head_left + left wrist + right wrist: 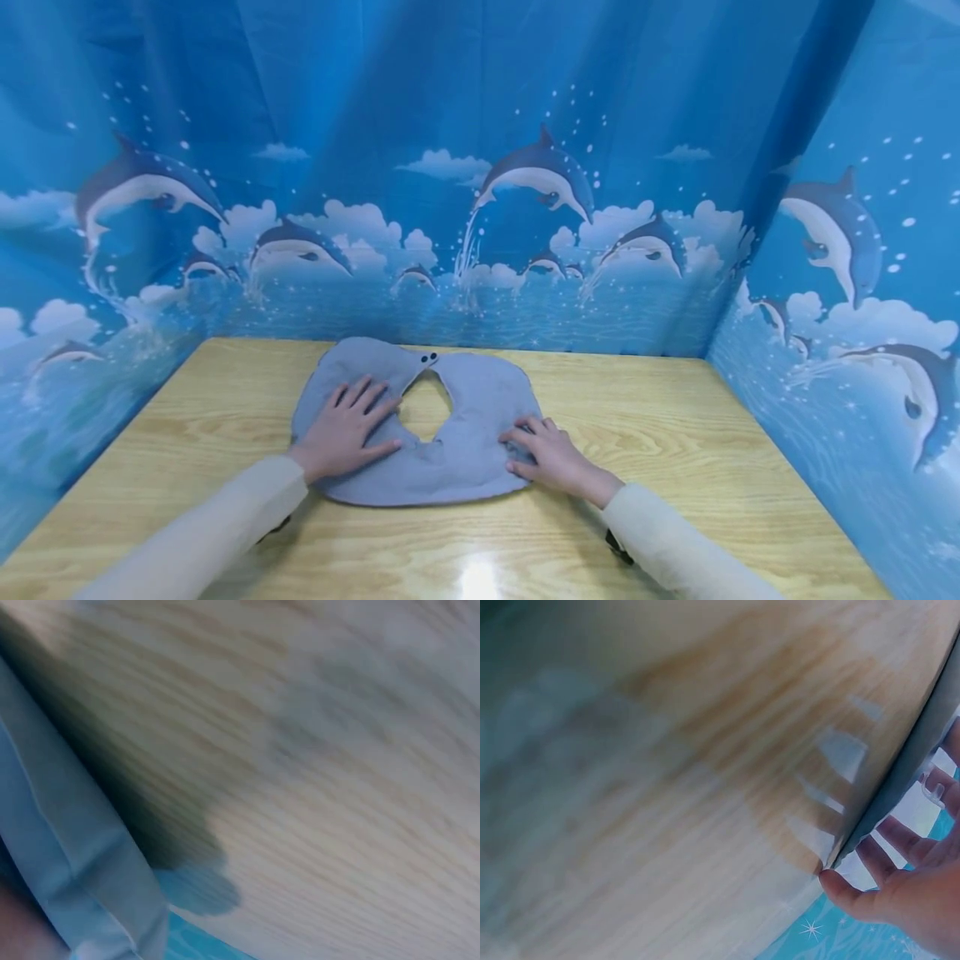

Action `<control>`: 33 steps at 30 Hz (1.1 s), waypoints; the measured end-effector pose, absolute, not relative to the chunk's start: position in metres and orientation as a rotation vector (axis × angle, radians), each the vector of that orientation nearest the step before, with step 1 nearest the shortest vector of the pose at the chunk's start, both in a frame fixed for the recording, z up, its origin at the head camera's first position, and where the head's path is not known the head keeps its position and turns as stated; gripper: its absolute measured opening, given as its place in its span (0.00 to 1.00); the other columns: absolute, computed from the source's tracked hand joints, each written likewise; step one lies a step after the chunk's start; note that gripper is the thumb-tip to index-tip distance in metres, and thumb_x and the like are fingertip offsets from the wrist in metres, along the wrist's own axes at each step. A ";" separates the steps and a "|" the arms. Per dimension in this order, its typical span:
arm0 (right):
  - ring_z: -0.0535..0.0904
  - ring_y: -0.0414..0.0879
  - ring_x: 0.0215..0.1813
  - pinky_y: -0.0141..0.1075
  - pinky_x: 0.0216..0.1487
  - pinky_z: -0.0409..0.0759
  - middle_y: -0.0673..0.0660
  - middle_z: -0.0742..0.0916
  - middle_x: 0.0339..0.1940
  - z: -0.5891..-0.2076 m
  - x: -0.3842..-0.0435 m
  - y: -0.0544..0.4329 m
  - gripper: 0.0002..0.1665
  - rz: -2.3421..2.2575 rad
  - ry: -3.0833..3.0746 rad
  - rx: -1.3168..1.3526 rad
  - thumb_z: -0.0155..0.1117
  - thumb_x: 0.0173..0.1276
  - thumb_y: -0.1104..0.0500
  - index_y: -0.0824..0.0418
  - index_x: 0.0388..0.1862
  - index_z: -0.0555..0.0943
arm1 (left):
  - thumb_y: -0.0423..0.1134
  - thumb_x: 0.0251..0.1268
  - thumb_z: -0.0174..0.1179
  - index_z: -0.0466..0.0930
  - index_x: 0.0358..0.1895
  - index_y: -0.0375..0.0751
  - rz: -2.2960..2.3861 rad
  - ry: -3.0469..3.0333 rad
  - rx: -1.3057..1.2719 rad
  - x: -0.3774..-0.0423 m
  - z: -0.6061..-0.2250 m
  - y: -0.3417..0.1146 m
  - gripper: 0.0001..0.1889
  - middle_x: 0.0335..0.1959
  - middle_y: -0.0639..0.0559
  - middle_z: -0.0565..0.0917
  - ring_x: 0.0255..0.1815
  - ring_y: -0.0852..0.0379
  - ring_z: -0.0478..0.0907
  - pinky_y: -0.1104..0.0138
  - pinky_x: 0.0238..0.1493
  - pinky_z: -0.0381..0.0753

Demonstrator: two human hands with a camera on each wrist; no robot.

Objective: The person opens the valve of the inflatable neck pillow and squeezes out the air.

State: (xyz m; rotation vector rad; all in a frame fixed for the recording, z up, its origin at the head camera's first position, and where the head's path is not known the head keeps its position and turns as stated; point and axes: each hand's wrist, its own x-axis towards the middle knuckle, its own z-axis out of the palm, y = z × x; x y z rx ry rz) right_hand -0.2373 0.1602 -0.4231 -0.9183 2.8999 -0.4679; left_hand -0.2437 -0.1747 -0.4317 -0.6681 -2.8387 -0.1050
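A grey soft padded neck wrap [450, 483] lies flat on the table, with an oval gap in its middle and two small dark snaps [428, 358] at the top of the gap. My left hand [347, 437] rests flat on its left half, fingers spread. On the right edge lies my right hand [551, 458], fingers slightly bent and touching the cloth. The right wrist view shows the right thumb [847, 892] against the edge of the wrap [911, 765]. In the left wrist view, part of the wrap [67, 817] shows, while the left hand is mostly out of frame.
The wood-grain table [637, 533] spreads out around the wrap. A blue curtain [480, 308] printed with dolphins and clouds stands behind the table and along both sides. A bright light reflection lies near the table's front.
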 end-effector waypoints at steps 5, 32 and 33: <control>0.68 0.57 0.54 0.54 0.46 0.68 0.58 0.73 0.58 -0.424 -0.237 0.162 0.20 -0.465 2.902 -0.906 0.58 0.65 0.48 0.47 0.55 0.75 | 0.68 0.52 0.53 0.67 0.64 0.53 -0.106 -2.789 -0.594 -0.248 -0.430 -0.186 0.38 0.70 0.42 0.58 0.71 0.35 0.44 0.36 0.64 0.42; 0.68 0.56 0.52 0.53 0.44 0.68 0.59 0.73 0.58 -0.422 -0.236 0.159 0.19 -0.455 2.908 -0.926 0.58 0.65 0.49 0.49 0.55 0.75 | 0.71 0.51 0.50 0.60 0.68 0.57 0.045 -2.896 -0.537 -0.250 -0.436 -0.186 0.41 0.73 0.42 0.51 0.71 0.30 0.43 0.32 0.59 0.49; 0.68 0.56 0.52 0.53 0.44 0.68 0.59 0.73 0.58 -0.422 -0.236 0.159 0.19 -0.457 2.907 -0.925 0.58 0.65 0.49 0.49 0.55 0.75 | 0.71 0.51 0.50 0.59 0.68 0.57 0.049 -2.900 -0.538 -0.250 -0.437 -0.186 0.41 0.73 0.42 0.51 0.71 0.30 0.43 0.32 0.59 0.49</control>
